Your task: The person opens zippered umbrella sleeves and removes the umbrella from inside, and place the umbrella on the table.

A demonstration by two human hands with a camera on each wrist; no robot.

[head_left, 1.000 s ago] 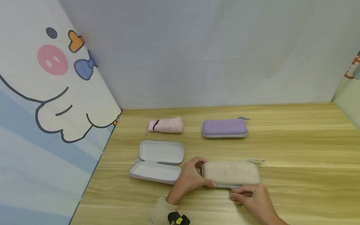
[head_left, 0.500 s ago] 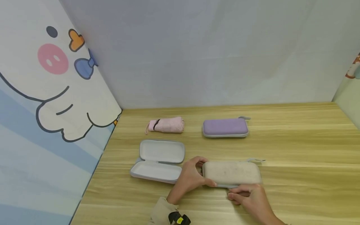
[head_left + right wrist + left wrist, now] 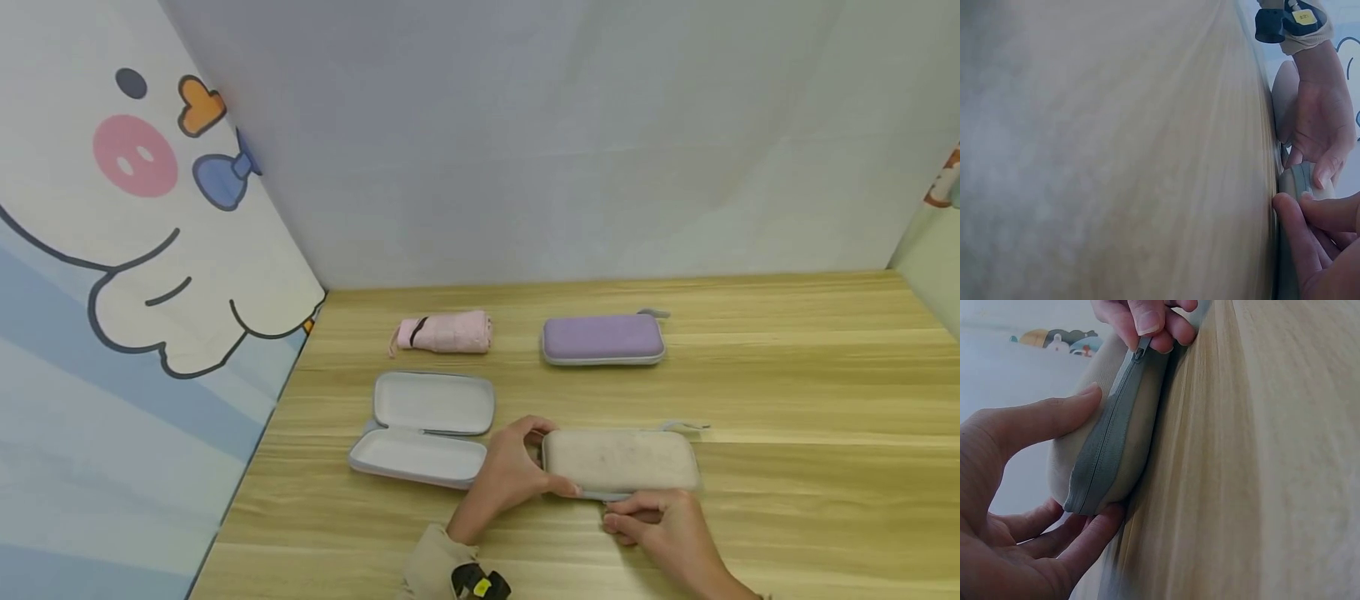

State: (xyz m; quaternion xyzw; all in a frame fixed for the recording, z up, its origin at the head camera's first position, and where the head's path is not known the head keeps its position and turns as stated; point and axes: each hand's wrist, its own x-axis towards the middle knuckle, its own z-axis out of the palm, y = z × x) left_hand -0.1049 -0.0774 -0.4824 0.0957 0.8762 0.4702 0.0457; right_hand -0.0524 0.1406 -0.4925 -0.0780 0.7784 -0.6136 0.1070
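Observation:
A beige zip case [image 3: 621, 460] lies lengthwise on the table, its grey zipper [image 3: 1107, 434] along the near side. My left hand [image 3: 510, 468] grips its left end, thumb on the front edge and fingers round the end. With thumb and fingers, my right hand [image 3: 663, 529] pinches the zipper pull [image 3: 1141, 349] on the near side. The zipper teeth look closed between the pull and the left end. Most of the pull is hidden by the right fingers. To the left of the left hand, a pale case [image 3: 418, 454] lies unfolded, its white inside showing.
Behind lie a folded pink umbrella [image 3: 450, 332] and a purple zip case [image 3: 603, 339] with a grey strap. The wooden table [image 3: 810, 467] meets a pale back wall [image 3: 600, 142], and a cartoon-printed panel [image 3: 180, 275] stands at the left.
My right hand has slid slightly left along the near side of the beige case with the zipper pull. My left hand keeps its grip on the left end.

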